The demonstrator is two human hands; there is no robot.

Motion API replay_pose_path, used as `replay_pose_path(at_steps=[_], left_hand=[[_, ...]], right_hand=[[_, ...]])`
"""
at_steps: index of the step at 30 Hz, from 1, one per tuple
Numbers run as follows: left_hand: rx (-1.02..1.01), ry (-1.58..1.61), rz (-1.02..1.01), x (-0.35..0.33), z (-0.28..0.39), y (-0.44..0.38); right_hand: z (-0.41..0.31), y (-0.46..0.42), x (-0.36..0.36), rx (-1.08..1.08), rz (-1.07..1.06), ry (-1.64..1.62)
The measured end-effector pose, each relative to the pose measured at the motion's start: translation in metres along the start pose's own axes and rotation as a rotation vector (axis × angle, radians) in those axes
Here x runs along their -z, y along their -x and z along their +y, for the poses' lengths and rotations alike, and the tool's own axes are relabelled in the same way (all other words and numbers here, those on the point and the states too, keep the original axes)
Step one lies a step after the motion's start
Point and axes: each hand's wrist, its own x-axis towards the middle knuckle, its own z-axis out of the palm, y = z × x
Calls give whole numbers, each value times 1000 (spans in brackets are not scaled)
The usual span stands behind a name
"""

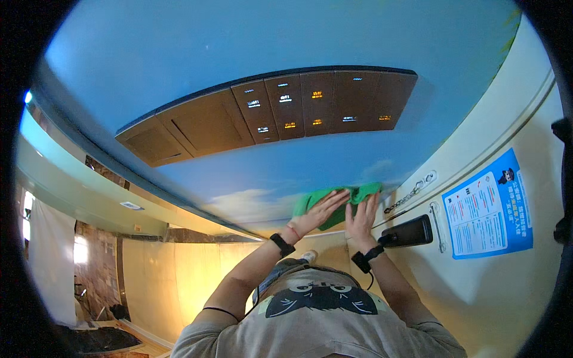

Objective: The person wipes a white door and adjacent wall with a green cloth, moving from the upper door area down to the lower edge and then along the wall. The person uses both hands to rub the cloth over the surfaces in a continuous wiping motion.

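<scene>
Against a wall with a blue sky-and-cloud picture [264,165], both of my hands are on a green cloth [315,197]. My left hand [321,209] lies over its middle with the fingers stretched toward the right. Beside it, my right hand [362,218] has its fingers up at the bunched right end of the cloth. Part of the cloth is hidden under my hands. A black band [282,245] is around my left wrist. Another black band with a small box [366,258] is on my right wrist, and a cable hangs from it.
Above the cloth runs a dark switch panel [286,109] with lit labels. At the right is a cream door [474,286] with a chain latch [409,192], a black lock handle [407,231] and a blue printed notice [490,210]. A white curtain [51,264] hangs far left.
</scene>
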Motion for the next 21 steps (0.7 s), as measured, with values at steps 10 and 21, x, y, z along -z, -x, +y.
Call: replay_pose_path(at_steps=[10,21], left_hand=[[58,158,273,49,9,-85],[-165,-437,-95,-9,17,-53]], right_hand=[[-6,-75,52,-57,276,-43],[51,2,-7,-282,27,56]])
